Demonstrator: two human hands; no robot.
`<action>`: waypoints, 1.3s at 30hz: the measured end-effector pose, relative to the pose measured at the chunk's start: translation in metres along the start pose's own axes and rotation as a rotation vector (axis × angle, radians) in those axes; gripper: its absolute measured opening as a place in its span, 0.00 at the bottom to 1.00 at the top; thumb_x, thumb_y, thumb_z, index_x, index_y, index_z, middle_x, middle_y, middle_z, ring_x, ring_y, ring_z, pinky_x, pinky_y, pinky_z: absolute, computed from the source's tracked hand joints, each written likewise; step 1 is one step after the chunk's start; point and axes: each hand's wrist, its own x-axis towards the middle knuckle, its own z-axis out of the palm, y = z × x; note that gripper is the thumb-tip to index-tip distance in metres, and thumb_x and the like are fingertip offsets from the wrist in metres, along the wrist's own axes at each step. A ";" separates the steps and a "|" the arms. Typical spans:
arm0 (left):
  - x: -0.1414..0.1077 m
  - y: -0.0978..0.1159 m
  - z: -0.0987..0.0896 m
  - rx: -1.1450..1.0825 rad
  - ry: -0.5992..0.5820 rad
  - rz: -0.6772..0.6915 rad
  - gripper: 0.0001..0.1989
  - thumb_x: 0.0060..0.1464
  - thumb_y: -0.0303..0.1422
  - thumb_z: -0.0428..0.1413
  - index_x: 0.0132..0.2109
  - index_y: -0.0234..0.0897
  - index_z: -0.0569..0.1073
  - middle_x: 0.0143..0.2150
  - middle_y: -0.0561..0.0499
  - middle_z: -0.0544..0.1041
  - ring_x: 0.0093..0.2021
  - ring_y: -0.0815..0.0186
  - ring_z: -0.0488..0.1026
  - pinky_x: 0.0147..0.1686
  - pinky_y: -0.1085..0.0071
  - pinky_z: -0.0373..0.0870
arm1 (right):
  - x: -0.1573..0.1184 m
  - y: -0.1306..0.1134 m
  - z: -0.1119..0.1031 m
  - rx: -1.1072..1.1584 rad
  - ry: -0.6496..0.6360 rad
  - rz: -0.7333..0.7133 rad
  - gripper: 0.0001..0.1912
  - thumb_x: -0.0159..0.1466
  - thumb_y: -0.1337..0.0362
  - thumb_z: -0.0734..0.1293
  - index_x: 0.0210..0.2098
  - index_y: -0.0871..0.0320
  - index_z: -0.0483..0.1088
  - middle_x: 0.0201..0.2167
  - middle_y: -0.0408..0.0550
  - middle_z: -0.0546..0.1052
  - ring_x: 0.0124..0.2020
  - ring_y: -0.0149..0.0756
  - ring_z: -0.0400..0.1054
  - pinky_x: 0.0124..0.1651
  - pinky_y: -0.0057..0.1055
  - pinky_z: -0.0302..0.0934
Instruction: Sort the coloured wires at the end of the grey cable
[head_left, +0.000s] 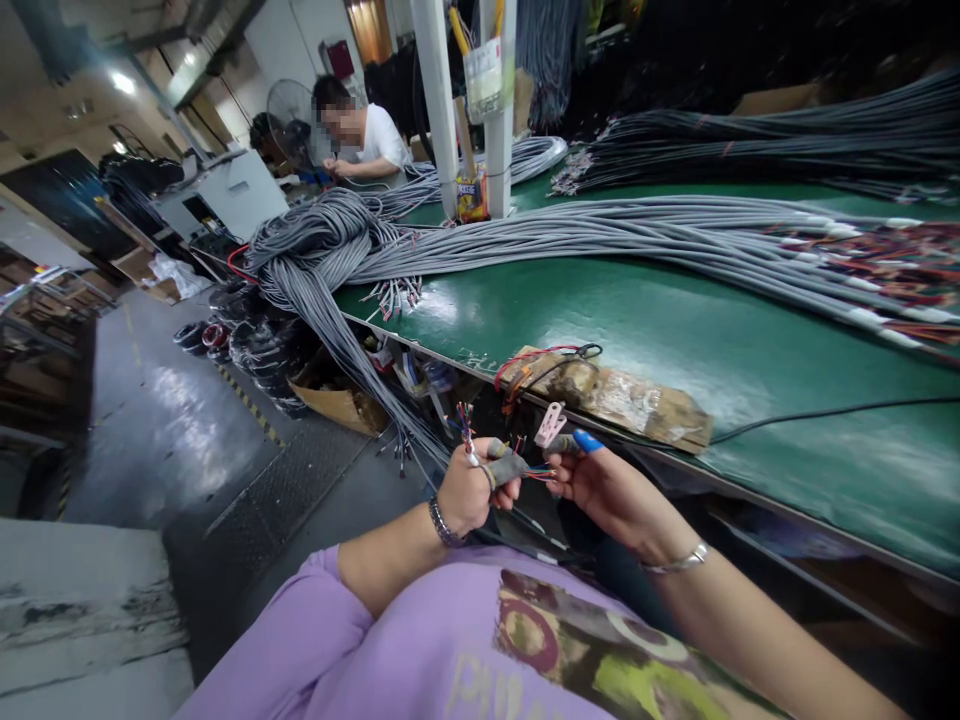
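Head view, nearest first: on our side of the green table, our left hand is closed around a bundle of coloured wires, and our right hand pinches their tips between thumb and fingers. Beside those fingers, by the table's near edge, we see a pink clip; blur leaves us unsure whether they touch it. Along that edge of the table lies a tape-wrapped board. Farther across the table we have long grey cables, some draping over its edge. Beyond them, at the table's far left, a person bends over cable.
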 end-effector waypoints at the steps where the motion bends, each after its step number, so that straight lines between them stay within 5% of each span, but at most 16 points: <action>1: 0.001 0.003 0.001 -0.014 -0.009 -0.009 0.20 0.39 0.46 0.64 0.25 0.34 0.67 0.16 0.55 0.69 0.12 0.76 0.60 0.12 0.78 0.52 | 0.003 -0.002 -0.001 0.012 -0.005 0.011 0.15 0.56 0.49 0.71 0.31 0.54 0.74 0.29 0.46 0.75 0.26 0.33 0.67 0.32 0.31 0.67; 6: 0.007 0.011 0.008 -0.058 -0.094 -0.062 0.23 0.35 0.49 0.65 0.24 0.34 0.67 0.15 0.55 0.68 0.11 0.76 0.60 0.11 0.78 0.53 | 0.009 -0.009 0.013 -0.094 -0.084 -0.048 0.20 0.54 0.44 0.71 0.31 0.56 0.73 0.26 0.44 0.73 0.24 0.31 0.63 0.28 0.29 0.62; 12: 0.015 0.006 0.010 -0.040 -0.125 -0.041 0.23 0.37 0.48 0.65 0.23 0.33 0.67 0.16 0.54 0.69 0.12 0.76 0.61 0.11 0.78 0.52 | 0.010 -0.002 0.021 -0.413 0.221 -0.408 0.24 0.55 0.39 0.67 0.23 0.55 0.71 0.20 0.44 0.69 0.22 0.33 0.58 0.28 0.32 0.54; 17: 0.020 -0.001 0.012 -0.019 -0.100 -0.040 0.22 0.39 0.47 0.64 0.25 0.33 0.68 0.16 0.56 0.69 0.12 0.76 0.60 0.12 0.78 0.53 | 0.021 -0.001 0.020 -0.095 0.045 -0.201 0.24 0.53 0.39 0.68 0.26 0.55 0.73 0.21 0.44 0.72 0.24 0.36 0.63 0.30 0.34 0.59; 21: 0.021 -0.003 0.014 0.005 -0.112 -0.038 0.22 0.40 0.48 0.64 0.24 0.33 0.67 0.16 0.55 0.69 0.12 0.76 0.61 0.12 0.78 0.53 | 0.025 -0.002 0.023 0.099 0.022 -0.136 0.21 0.50 0.44 0.73 0.28 0.56 0.74 0.24 0.45 0.75 0.25 0.35 0.67 0.31 0.32 0.63; 39: 0.017 -0.003 0.015 0.047 -0.068 -0.048 0.22 0.40 0.48 0.64 0.22 0.34 0.66 0.15 0.55 0.68 0.11 0.76 0.60 0.11 0.79 0.52 | 0.026 0.001 0.024 0.219 -0.002 -0.106 0.18 0.52 0.48 0.74 0.30 0.57 0.75 0.24 0.44 0.75 0.26 0.34 0.68 0.31 0.31 0.65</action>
